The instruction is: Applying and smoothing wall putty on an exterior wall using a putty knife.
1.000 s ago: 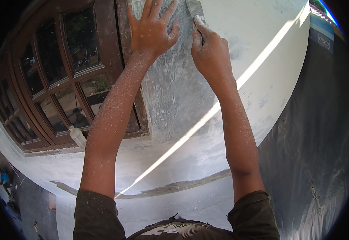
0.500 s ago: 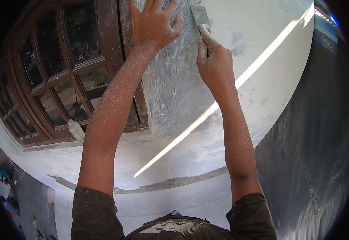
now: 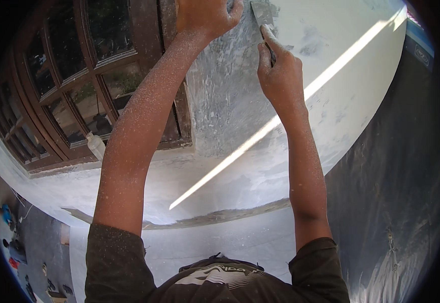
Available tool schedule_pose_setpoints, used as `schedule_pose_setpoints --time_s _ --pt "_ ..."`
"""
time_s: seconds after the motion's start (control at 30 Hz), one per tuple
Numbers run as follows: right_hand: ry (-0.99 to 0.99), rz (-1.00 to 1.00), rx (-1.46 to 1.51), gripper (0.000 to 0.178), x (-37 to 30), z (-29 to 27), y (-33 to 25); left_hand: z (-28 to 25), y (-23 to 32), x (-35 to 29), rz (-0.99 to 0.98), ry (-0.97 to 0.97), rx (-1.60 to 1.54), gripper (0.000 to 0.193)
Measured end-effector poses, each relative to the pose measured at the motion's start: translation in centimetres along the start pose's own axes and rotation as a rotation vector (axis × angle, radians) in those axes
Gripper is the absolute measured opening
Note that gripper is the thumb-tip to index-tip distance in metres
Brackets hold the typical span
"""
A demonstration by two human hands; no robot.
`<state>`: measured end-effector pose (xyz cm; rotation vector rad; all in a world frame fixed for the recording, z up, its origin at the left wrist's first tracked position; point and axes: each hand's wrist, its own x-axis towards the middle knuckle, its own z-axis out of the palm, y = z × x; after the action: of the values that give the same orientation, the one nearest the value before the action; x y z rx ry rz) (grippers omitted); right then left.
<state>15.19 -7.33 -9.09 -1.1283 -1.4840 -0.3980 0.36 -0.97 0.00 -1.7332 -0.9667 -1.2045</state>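
My right hand (image 3: 283, 76) grips a putty knife (image 3: 262, 14), index finger stretched along it, its flat grey blade against the patchy grey wall (image 3: 220, 96). To its left, my left hand (image 3: 205, 17) lies against the wall beside the window frame. Its thumb stands out to the side, and the other fingers are cut off by the picture's upper edge; nothing shows in it. White dust speckles both forearms. Right of the blade the wall is smoother and whiter, with a few grey smudges.
A brown wooden window (image 3: 89, 76) with glass panes takes up the left. A clear bottle (image 3: 96, 146) stands at its sill. Dark sheeting (image 3: 381, 202) hangs on the right. A sunlight streak crosses the wall. People (image 3: 14, 250) are far below at lower left.
Both hands have shifted up and slightly right in the picture, the left partly leaving it. The window and wall also appear shifted a little. The putty knife stays in my right hand.
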Motion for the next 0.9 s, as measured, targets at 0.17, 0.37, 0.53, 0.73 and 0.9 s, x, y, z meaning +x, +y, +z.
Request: schedule_pose_setpoints --time_s 0.17,0.37,0.53,0.73,0.9 --pt "0.069 -0.042 0.002 0.037 2.5 -0.2 -0.7 1.3 -0.7 0.0 0.013 0.050 -0.049 0.069" --pt "0.040 -0.031 0.035 0.037 0.0 0.6 -0.2 0.5 -1.0 -0.2 0.041 0.038 -0.014 0.068" --pt "0.089 -0.102 -0.032 0.038 3.0 -0.1 0.7 1.0 -0.5 0.0 0.035 0.030 -0.081 0.068" --pt "0.028 -0.008 0.016 0.038 0.5 0.4 -0.4 1.5 -1.9 0.1 0.114 0.072 -0.240 0.068" --pt "0.071 -0.009 -0.001 0.039 3.4 -0.8 -1.5 1.5 -1.2 0.4 0.102 0.029 -0.097 0.067"
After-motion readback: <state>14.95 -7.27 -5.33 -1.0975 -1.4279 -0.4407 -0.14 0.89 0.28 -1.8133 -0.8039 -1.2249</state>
